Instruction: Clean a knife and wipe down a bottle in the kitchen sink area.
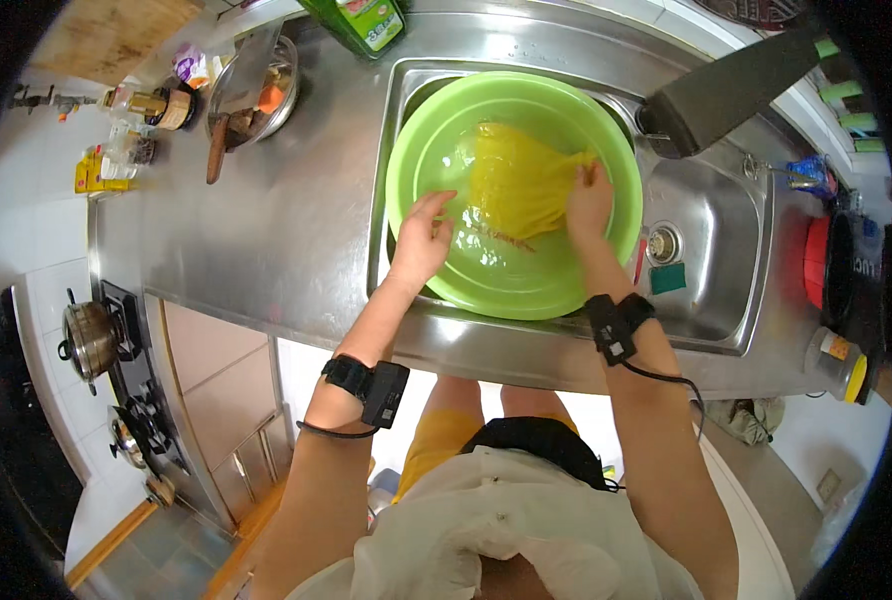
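Note:
A yellow cloth [517,180] lies spread in the water of a round green plastic basin [408,225], which sits in the left bowl of a steel sink. Its gathered right end is pinched in the fingers of my right hand [591,206], at the basin's right side. My left hand [425,232] hovers over the left rim, fingers apart and curled a little, holding nothing. A reddish strip shows along the cloth's lower edge; I cannot tell whether it is part of the cloth.
The right sink bowl [716,240] holds a green scouring pad [667,278] beside the drain. A dark faucet-like arm [731,90] reaches over the sink divider. Behind the basin stands a green detergent bottle [367,30]. Further left, a cleaver [219,146] rests on a metal bowl [288,97].

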